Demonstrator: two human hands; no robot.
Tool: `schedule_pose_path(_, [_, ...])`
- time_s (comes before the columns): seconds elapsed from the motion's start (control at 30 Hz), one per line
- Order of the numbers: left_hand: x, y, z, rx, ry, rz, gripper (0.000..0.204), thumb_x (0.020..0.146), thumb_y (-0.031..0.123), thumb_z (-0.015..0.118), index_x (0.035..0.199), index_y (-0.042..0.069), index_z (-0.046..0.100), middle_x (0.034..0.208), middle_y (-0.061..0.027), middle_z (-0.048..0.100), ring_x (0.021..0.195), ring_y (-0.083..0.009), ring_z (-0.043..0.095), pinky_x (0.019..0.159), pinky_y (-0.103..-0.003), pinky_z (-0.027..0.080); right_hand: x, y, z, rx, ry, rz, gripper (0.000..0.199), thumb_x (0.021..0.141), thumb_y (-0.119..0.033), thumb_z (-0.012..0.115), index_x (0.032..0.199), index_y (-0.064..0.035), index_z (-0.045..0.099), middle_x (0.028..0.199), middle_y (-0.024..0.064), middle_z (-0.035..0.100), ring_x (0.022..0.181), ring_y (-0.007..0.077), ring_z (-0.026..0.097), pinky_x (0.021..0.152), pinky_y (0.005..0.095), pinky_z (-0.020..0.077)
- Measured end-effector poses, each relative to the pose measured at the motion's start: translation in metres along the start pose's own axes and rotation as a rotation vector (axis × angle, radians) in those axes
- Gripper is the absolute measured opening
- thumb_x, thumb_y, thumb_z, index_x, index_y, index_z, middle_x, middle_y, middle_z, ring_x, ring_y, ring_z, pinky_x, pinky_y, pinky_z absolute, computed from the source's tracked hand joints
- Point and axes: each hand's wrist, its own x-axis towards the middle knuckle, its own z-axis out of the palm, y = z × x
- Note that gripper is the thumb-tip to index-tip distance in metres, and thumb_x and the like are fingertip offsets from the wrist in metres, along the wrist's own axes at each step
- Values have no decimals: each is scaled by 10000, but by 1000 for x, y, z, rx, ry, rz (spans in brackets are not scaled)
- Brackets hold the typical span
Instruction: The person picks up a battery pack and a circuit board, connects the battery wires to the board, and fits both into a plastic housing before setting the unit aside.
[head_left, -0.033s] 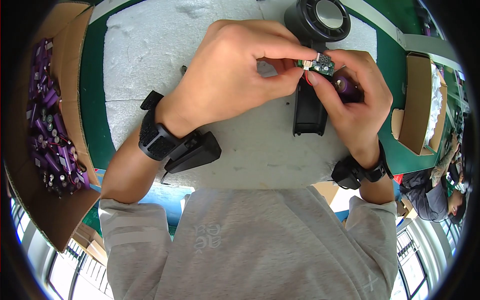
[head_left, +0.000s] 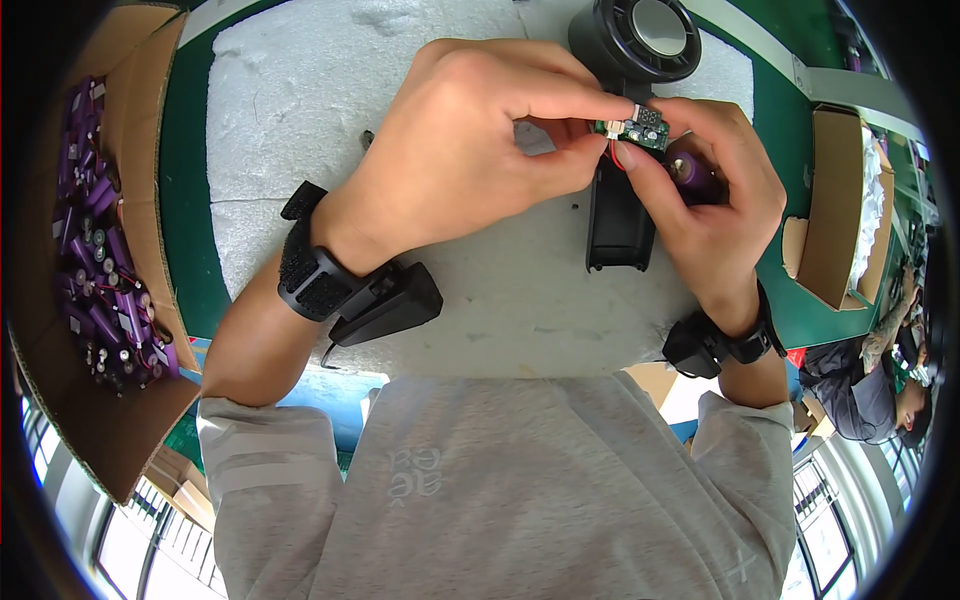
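Note:
A small green circuit board point(head_left: 648, 132) sits between my hands, with a white plug point(head_left: 615, 129) at its left end and red wires point(head_left: 616, 155) below the plug. My left hand point(head_left: 470, 140) pinches the board's left end by the plug. Curled around a purple cylindrical battery point(head_left: 694, 180), my right hand point(head_left: 730, 190) has its thumb at the wires and its index finger at the board's right edge. Beneath them lies a black handheld fan point(head_left: 660, 30), its hollow handle point(head_left: 620, 225) reaching toward me. Whether the plug is fully seated is too small to tell.
White foam sheet point(head_left: 290, 110) covers much of the green table point(head_left: 190, 230). At left stands a cardboard box point(head_left: 145, 150) of many purple batteries point(head_left: 105, 270). A smaller cardboard box point(head_left: 835, 205) with white material is at right. Another person point(head_left: 860, 385) appears at far right.

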Motion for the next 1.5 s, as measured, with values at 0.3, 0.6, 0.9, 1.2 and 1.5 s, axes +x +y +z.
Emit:
schedule_pose_path(0.3, [-6,4,8,32,67,14,315,721,-70,689,1006,57,736,854,-66,688,700,-139,656,617,-228,521,-3,-6,-2,-88,-33,-39,390,662,11,800,1036,-46,705,833,44,643,641,94,548,526,208,416])
schedule_pose_path(0.6, [-9,5,9,-24,16,-31,290,720,-77,696,982,38,738,852,-66,688,719,-133,657,617,-227,517,-6,-2,2,-13,17,-10,312,654,-21,809,951,-63,726,770,56,647,609,105,588,495,224,445])
schedule_pose_path(0.9, [-7,8,16,-195,65,-166,333,747,-78,702,1063,14,654,881,-36,648,745,-101,625,658,-233,519,-4,-4,-1,145,18,177,198,758,-11,761,946,-34,703,747,29,636,560,46,501,485,186,359])
schedule_pose_path(1.2, [-8,16,27,-144,106,-323,292,784,-50,691,1000,20,508,858,-36,614,738,-86,605,665,-227,510,-4,-7,2,216,37,248,174,773,-18,757,935,-26,692,752,13,632,551,16,477,473,174,348])
schedule_pose_path(1.5, [-13,22,23,-106,114,-354,150,810,-46,675,908,-6,570,811,-31,620,694,-71,603,606,-210,490,-7,-3,1,155,21,251,178,773,-23,759,933,-33,681,695,-10,597,514,8,453,453,174,337])
